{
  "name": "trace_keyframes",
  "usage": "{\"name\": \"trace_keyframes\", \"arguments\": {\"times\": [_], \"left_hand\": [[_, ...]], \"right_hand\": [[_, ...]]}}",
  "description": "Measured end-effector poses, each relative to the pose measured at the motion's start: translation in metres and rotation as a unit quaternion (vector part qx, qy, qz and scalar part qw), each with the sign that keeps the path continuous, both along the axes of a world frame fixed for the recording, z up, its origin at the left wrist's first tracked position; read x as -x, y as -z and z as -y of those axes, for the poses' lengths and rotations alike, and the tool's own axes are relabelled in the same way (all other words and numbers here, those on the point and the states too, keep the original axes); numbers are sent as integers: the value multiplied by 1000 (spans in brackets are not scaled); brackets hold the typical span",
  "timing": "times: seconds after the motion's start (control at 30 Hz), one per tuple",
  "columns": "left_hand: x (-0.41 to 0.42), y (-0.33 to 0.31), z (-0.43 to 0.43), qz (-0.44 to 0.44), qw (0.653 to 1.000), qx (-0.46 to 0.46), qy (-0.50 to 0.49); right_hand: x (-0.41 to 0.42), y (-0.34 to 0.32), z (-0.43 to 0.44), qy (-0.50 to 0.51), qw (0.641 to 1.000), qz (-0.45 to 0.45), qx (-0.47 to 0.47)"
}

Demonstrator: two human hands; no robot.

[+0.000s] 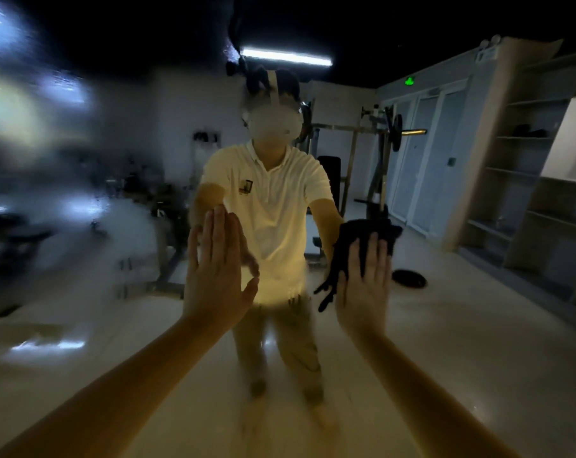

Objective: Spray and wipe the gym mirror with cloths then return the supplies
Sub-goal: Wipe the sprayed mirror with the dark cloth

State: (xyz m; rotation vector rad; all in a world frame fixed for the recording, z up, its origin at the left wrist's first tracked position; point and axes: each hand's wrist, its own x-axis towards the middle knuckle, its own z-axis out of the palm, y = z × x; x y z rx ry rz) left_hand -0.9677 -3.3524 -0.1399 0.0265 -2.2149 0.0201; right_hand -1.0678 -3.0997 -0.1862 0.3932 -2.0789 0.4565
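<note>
A large wall mirror [82,160] fills nearly the whole view and reflects a dim gym with a dark ceiling and a pale, glossy floor [478,325]. At its centre stands the reflected figure [273,200] of the person wearing the camera, in a pale short-sleeved polo shirt and light trousers, with a headset over the face. Everything else is placed from that figure. Above it glows a long ceiling tube light [285,56]. To its right stand a weight rack [372,160] with a loaded bar, pale double doors [422,153] under a green exit sign [410,81], and open wall shelves [527,160]. A dark weight plate [409,278] lies on the floor low to its right. To the figure's left the glass looks smeared and hazy, with streaked patches of light, and the equipment reflected there is blurred. The cloth [352,239] is dark, almost black, and rumpled, with a ragged edge hanging down. It lies against the glass just right of the figure's waist. The right hand [366,285] presses it flat to the mirror with straight, close-set fingers over its lower half. The left hand [215,276] is spread flat with its fingers together and pointing up. It holds nothing and meets its own reflection on the glass, just left of the figure's waist. Both bare forearms reach up from the bottom corners.
</note>
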Motion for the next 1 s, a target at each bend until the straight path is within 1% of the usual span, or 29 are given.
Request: {"name": "trace_keyframes", "arguments": {"times": [0.1,0.23,0.37,0.4,0.47,0.53,0.6,0.7,0.8,0.83,0.9,0.97,1.0], "left_hand": [[-22,12,19,14,1000,-23,3],[-46,27,41,13,1000,1,-13],[-54,35,47,22,999,6,-26],[-54,36,45,20,999,14,-24],[-50,38,38,23,999,21,-16],[-45,40,30,36,999,17,-19],[-36,44,23,45,999,19,-23],[-20,57,8,29,1000,5,-4],[-4,64,-8,32,998,-57,-26],[1,66,-12,34,997,-64,-38],[7,70,-13,34,997,-49,-56],[9,72,-10,31,997,-24,-63],[9,73,-8,30,997,-13,-67]], "right_hand": [[-10,-5,41,-32,998,-26,-43],[-23,-7,99,-71,990,-46,-113],[-43,-5,140,-98,988,-36,-115],[-45,-2,142,-114,983,-43,-139],[-41,6,134,-138,961,-73,-227],[-30,15,115,-131,937,-104,-306],[-20,19,85,-117,932,-101,-329],[-14,22,26,-71,946,-74,-306],[-7,26,-27,-23,965,-44,-256],[-5,29,-42,-10,972,-35,-233],[-2,37,-69,5,987,-12,-160],[-1,48,-90,24,998,32,-49],[-2,55,-96,39,997,60,6]]}}
